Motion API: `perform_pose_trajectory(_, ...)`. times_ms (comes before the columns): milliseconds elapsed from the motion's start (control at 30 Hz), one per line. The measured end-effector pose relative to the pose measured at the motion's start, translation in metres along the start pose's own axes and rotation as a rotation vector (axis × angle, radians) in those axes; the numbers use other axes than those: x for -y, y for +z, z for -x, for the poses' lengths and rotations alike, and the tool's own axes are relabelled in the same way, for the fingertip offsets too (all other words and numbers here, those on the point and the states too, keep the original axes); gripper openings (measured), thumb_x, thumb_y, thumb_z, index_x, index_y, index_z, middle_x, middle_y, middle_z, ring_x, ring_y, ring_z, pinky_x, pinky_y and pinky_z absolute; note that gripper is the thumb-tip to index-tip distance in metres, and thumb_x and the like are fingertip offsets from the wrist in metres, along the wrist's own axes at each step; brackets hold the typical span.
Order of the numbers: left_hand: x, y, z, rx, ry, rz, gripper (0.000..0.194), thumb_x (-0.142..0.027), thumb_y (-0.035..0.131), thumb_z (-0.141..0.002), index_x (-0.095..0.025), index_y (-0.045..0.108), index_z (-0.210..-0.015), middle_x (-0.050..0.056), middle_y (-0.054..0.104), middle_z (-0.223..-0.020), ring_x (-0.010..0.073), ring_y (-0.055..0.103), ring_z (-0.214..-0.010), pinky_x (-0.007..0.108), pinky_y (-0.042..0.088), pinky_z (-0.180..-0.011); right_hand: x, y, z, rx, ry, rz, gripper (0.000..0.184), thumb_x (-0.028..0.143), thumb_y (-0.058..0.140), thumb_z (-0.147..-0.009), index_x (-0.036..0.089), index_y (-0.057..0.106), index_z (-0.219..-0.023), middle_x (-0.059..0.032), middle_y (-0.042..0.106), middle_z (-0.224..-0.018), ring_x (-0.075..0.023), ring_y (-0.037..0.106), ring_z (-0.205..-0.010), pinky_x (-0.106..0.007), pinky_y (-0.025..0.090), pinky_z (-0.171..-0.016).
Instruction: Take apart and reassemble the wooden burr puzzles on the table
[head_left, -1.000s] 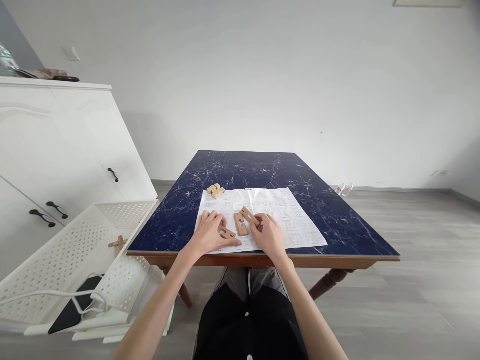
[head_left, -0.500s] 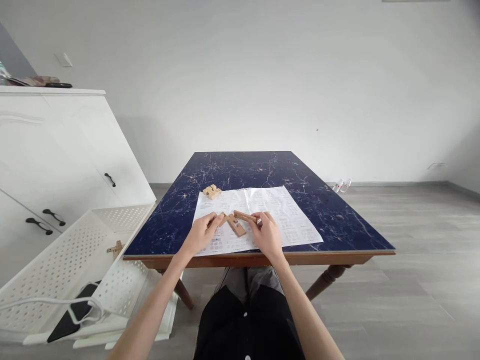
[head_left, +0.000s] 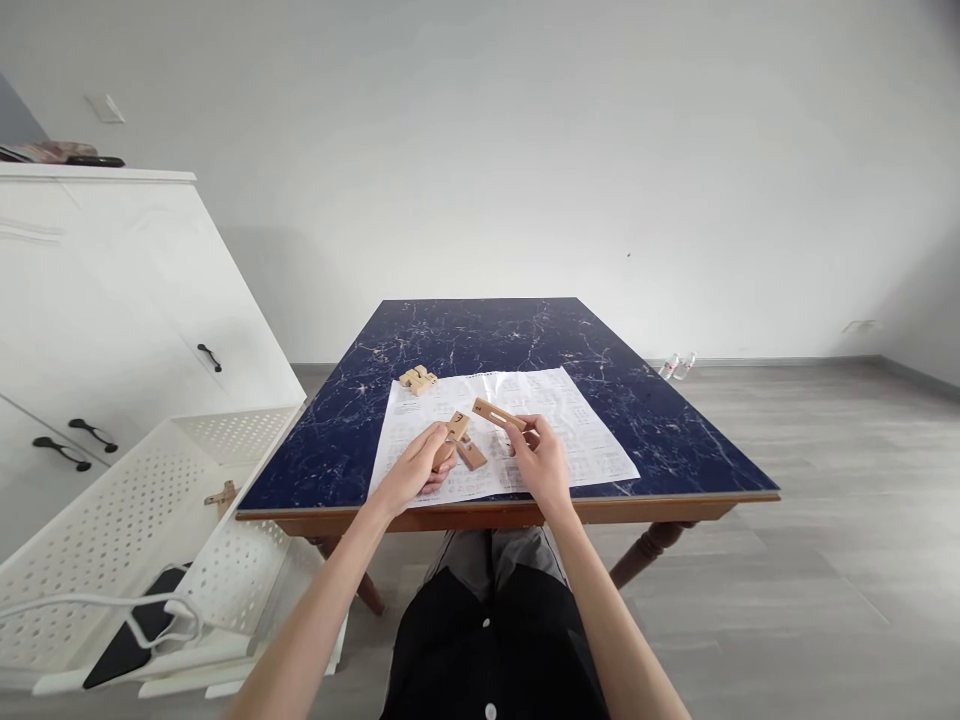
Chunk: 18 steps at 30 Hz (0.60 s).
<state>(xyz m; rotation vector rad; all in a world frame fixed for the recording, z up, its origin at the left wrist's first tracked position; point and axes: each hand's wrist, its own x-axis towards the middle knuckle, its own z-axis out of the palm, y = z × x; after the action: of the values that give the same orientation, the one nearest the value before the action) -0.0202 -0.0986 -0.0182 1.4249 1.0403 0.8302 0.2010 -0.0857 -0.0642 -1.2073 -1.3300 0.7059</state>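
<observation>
My left hand [head_left: 417, 466] is closed around a short wooden puzzle piece [head_left: 454, 427], raised a little above the printed sheet [head_left: 570, 425]. My right hand [head_left: 541, 458] pinches a longer slotted wooden bar [head_left: 495, 412], tilted up to the left, its end close to the left hand's piece. A third wooden piece [head_left: 472, 455] lies flat on the sheet between my hands. A small cluster of joined wooden blocks [head_left: 418, 379] rests at the sheet's far left corner.
The sheet lies on a dark blue marbled table [head_left: 525, 335] with a wooden edge. A white perforated basket [head_left: 112, 510] with a small wooden piece [head_left: 221, 494] stands to the left, beside a white cabinet [head_left: 97, 290]. Two bottles [head_left: 676, 365] lie on the floor by the wall.
Both hands have lifted their wooden pieces off the sheet. The left hand's piece now stands more upright and the right hand's bar has risen and tilted toward it.
</observation>
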Motion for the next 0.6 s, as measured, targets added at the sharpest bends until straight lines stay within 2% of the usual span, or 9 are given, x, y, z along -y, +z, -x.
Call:
perform_pose_trajectory(167, 0.001, 0.001, 0.005, 0.025, 0.028, -0.01, 0.043, -0.061, 0.045, -0.11, -0.023, 0.053, -0.127, -0.007, 0.042, -0.075, 0.0082, 0.023, -0.051, 0.022, 0.026, -0.049, 0.004, -0.001, 0.002, 0.033, 0.015, -0.061, 0.038, 0.061, 0.064, -0.099, 0.024, 0.065, -0.102, -0.0006, 0.068, -0.068, -0.021, 0.066, -0.059, -0.03, 0.046, -0.052)
perform_pose_trajectory(300, -0.002, 0.005, 0.007, 0.016, 0.038, -0.069, 0.053, -0.065, 0.054, -0.106, -0.021, 0.059, -0.135, -0.003, 0.048, -0.078, 0.0109, 0.031, -0.055, 0.026, 0.03, -0.052, 0.006, -0.002, 0.002, 0.073, 0.02, -0.095, 0.037, 0.061, 0.068, -0.097, 0.024, 0.064, -0.099, -0.0016, 0.07, -0.068, -0.0208, 0.065, -0.06, -0.03, 0.045, -0.054)
perform_pose_trajectory(400, 0.0, 0.007, 0.006, -0.007, 0.039, -0.112, 0.059, -0.064, 0.056, -0.105, -0.02, 0.058, -0.144, 0.001, 0.053, -0.08, 0.0144, 0.039, -0.059, 0.028, 0.033, -0.055, 0.009, -0.004, 0.004, 0.141, 0.012, -0.11, 0.038, 0.061, 0.07, -0.096, 0.023, 0.067, -0.099, -0.0023, 0.072, -0.068, -0.0204, 0.064, -0.058, -0.03, 0.043, -0.054)
perform_pose_trajectory(500, 0.002, 0.007, 0.005, -0.023, 0.041, -0.148, 0.061, -0.064, 0.053, -0.106, -0.019, 0.056, -0.147, 0.001, 0.054, -0.082, 0.0164, 0.043, -0.063, 0.029, 0.035, -0.058, 0.013, -0.005, 0.005, 0.18, 0.004, -0.112, 0.042, 0.064, 0.072, -0.095, 0.023, 0.068, -0.099, -0.0027, 0.072, -0.068, -0.0196, 0.061, -0.054, -0.03, 0.04, -0.051)
perform_pose_trajectory(600, 0.001, 0.007, 0.006, -0.013, 0.042, -0.159, 0.059, -0.066, 0.049, -0.107, -0.019, 0.059, -0.142, 0.001, 0.052, -0.081, 0.016, 0.04, -0.062, 0.03, 0.035, -0.058, 0.014, -0.005, 0.006, 0.192, -0.007, -0.101, 0.043, 0.065, 0.073, -0.094, 0.023, 0.067, -0.098, -0.0033, 0.073, -0.068, -0.0202, 0.062, -0.055, -0.03, 0.041, -0.051)
